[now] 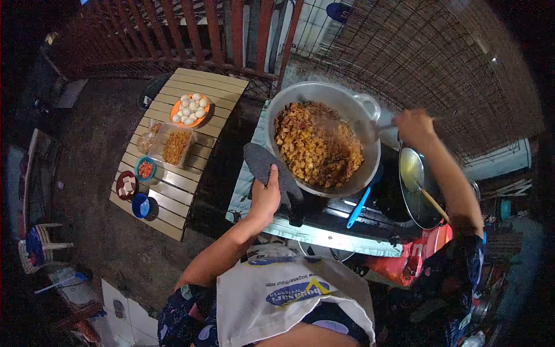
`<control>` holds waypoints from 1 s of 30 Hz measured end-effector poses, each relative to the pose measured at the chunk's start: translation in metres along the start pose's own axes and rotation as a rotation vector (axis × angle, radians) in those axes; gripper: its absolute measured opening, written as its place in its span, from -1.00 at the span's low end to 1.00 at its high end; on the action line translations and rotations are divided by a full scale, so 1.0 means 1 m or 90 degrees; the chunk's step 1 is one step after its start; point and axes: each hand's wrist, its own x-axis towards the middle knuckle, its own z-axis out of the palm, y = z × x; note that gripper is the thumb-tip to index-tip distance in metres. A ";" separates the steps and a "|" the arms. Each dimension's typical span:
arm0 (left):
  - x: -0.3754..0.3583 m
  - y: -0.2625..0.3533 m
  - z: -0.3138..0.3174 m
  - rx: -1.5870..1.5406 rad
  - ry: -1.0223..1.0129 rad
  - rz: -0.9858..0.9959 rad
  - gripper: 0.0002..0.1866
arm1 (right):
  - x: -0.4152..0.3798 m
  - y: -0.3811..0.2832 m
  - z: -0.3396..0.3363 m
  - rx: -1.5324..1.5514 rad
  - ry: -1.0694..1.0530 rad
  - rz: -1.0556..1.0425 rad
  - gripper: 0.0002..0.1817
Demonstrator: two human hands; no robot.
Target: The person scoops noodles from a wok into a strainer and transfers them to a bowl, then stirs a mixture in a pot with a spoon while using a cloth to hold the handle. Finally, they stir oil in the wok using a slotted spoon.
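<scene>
Silvery, round pot (pixel 324 92) holds lumpy brown food (pixel 315 144).

Just one large round silver metal pot (pixel 312 91) here, and to its left one pale slatted table (pixel 167 211) with one round orange plate (pixel 203 118), one clear rectangular plastic tub (pixel 157 152), one small teal bowl (pixel 137 171), one dark red bowl (pixel 119 184), one blue cup (pixel 135 206)! Right of the pot, one round dark pan (pixel 413 205), one wooden-handled ladle (pixel 430 200)!
</scene>
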 end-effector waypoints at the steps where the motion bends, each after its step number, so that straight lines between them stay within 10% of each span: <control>1: -0.002 0.004 0.001 0.024 0.000 0.005 -0.52 | 0.001 -0.013 0.019 0.031 0.013 -0.018 -0.83; 9: -0.013 0.023 0.006 0.159 0.054 0.015 -0.55 | -0.003 -0.076 0.056 0.428 0.140 0.068 -0.76; 16: -0.017 0.031 0.003 0.118 -0.003 -0.009 -0.57 | -0.061 -0.053 -0.013 0.211 0.404 0.015 -0.73; 24: -0.013 0.027 -0.004 0.143 -0.021 -0.004 -0.53 | 0.012 -0.007 0.016 0.090 0.258 0.078 -0.74; 30: -0.023 0.040 0.001 0.194 0.001 -0.045 -0.51 | 0.053 -0.062 0.065 0.351 0.199 0.005 -0.78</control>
